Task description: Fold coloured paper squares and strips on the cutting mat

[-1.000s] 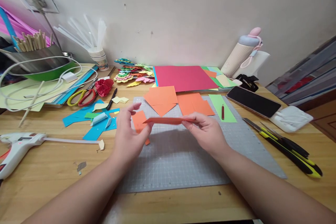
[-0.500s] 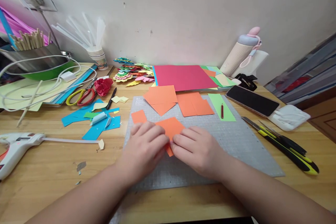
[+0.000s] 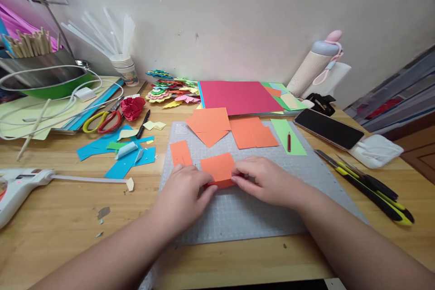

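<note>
An orange sheet of paper lies on the grey cutting mat, its near edge bent up in a narrow fold. My left hand pinches the left end of that fold between thumb and fingers. At the right end, my right hand grips the same sheet with thumb and fingertips. Just behind my left hand is a smaller orange paper strip. More orange sheets and an overlapping orange pair lie farther back on the mat.
Right of the mat are a yellow-black utility knife and a phone. A short pencil rests on green paper. To the left are a glue gun, blue paper scraps and scissors. Stacked coloured paper lies by the wall.
The orange sheet has been turned so its near edge faces me, now folded up instead of a corner pointing down. My hands have moved apart to the fold's two ends.
</note>
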Demonstrator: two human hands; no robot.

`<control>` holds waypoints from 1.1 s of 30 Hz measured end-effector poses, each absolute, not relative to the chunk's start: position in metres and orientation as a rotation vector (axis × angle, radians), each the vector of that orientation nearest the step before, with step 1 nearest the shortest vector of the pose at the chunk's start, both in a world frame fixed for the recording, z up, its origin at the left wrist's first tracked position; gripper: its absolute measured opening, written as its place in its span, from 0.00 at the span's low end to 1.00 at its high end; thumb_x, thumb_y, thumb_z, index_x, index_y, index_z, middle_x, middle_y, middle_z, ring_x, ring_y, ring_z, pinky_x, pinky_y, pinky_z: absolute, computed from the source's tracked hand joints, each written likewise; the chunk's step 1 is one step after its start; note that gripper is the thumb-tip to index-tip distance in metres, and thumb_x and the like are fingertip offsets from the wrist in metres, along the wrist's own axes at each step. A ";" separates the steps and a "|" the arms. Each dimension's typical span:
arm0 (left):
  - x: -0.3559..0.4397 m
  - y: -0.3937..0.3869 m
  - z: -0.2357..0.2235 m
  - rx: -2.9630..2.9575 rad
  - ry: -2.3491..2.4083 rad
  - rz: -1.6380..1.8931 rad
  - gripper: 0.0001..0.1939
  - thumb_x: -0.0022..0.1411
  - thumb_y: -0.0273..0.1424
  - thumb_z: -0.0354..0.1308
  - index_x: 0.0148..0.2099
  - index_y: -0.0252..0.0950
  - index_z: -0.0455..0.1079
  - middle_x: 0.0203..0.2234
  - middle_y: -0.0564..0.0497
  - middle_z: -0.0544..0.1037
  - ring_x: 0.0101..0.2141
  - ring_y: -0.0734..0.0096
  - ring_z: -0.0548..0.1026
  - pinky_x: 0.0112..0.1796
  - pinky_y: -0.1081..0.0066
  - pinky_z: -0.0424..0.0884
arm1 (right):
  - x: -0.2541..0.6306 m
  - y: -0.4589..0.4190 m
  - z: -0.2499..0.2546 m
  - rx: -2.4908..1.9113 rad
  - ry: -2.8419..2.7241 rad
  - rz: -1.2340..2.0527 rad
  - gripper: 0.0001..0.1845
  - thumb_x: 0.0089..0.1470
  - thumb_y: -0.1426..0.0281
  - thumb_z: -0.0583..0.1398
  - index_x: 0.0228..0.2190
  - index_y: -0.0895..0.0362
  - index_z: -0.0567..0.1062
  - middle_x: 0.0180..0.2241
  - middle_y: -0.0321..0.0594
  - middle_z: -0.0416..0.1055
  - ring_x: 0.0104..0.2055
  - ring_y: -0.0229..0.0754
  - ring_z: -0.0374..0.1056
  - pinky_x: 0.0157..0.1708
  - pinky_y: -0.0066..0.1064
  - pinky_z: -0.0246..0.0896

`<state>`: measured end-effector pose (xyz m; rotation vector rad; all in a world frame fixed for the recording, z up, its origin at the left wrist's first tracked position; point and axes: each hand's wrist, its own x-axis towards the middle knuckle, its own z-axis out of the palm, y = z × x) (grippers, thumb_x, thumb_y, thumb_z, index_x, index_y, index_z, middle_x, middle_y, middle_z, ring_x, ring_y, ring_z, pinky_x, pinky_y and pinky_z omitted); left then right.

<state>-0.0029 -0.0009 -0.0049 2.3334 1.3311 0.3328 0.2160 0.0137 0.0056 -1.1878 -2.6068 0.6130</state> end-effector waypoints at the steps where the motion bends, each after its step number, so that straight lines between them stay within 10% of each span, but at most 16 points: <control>1: -0.003 -0.001 -0.005 2.306 1.339 0.336 0.09 0.64 0.34 0.51 0.35 0.40 0.71 0.27 0.53 0.75 0.32 0.65 0.70 0.36 0.64 0.61 | 0.215 0.013 0.006 -1.207 -2.604 0.626 0.08 0.59 0.72 0.53 0.28 0.57 0.69 0.25 0.34 0.69 0.27 0.36 0.61 0.28 0.28 0.51; 13: -0.001 0.015 -0.019 2.254 1.427 0.477 0.07 0.60 0.33 0.55 0.31 0.39 0.71 0.33 0.53 0.74 0.38 0.63 0.69 0.40 0.60 0.59 | 0.199 0.006 -0.008 -1.162 -2.487 -0.005 0.14 0.60 0.72 0.52 0.46 0.58 0.71 0.51 0.46 0.68 0.50 0.48 0.61 0.50 0.43 0.53; 33: -0.010 0.022 -0.019 2.366 1.476 0.446 0.09 0.59 0.28 0.56 0.37 0.47 0.76 0.38 0.53 0.73 0.41 0.63 0.67 0.41 0.60 0.56 | 0.193 -0.022 -0.010 -1.168 -2.829 0.155 0.20 0.58 0.75 0.55 0.52 0.56 0.68 0.49 0.44 0.69 0.48 0.47 0.65 0.46 0.40 0.61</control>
